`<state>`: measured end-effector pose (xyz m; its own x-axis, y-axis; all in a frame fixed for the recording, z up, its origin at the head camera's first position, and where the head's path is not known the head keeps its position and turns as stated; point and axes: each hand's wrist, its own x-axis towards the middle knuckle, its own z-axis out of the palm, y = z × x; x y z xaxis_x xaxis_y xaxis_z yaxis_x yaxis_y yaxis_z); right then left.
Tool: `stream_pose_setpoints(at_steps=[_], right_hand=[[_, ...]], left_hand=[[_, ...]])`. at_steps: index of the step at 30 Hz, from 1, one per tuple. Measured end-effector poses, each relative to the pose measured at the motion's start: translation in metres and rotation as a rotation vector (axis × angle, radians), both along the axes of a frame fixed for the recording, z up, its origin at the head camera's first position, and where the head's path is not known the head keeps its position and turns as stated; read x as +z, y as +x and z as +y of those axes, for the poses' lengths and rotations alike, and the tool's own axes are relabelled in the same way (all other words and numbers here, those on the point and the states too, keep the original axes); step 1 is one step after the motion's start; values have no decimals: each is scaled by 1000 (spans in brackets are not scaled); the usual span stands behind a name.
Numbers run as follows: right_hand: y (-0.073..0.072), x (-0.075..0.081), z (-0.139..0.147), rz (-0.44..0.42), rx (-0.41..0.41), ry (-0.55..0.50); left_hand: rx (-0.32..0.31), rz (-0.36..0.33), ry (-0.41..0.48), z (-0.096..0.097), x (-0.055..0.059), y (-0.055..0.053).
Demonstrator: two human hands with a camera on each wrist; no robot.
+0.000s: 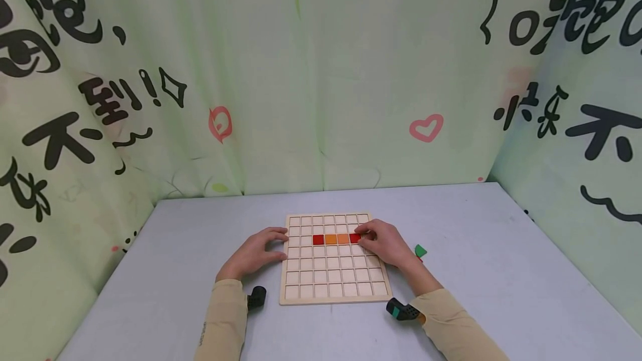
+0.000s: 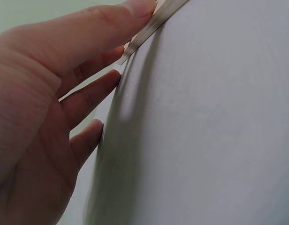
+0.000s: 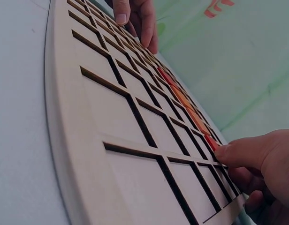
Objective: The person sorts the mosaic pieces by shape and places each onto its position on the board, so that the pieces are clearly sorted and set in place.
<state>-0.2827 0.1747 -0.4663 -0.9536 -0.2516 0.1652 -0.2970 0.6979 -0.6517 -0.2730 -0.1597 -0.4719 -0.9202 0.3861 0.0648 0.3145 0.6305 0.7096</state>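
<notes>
A square wooden grid board (image 1: 301, 288) lies on the table in front of me. Four tiles form a row in it: a red tile (image 1: 318, 239) on the left, an orange tile (image 1: 331, 239), another orange tile (image 1: 343, 238), and a red tile (image 1: 354, 238) on the right. My right hand (image 1: 385, 243) has thumb and fingertips at that right-hand red tile, pinching it in its square; the thumb (image 3: 224, 152) overlaps it in the right wrist view. My left hand (image 1: 256, 252) touches the board's left edge with extended fingers (image 2: 93, 96) and thumb.
A green piece (image 1: 420, 250) lies on the white table (image 1: 501, 272) beyond my right forearm, with a bit of red beside it. Black wrist devices (image 1: 257, 297) hang near both sleeves. A printed curtain (image 1: 321, 99) surrounds the table's back and sides.
</notes>
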Motion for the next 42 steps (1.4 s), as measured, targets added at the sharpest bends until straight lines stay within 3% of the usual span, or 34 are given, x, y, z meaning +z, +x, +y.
stream_pose_setpoints(at_steps=[13, 26, 42], right_hand=[[1, -2, 2, -19, -31, -25], [6, 0, 5, -13, -49, -48], [20, 13, 45, -63, -60, -20]], left_hand=[[54, -42, 4, 3, 0, 1], [57, -36, -4, 3, -1, 1], [42, -26, -6, 2, 1, 2]])
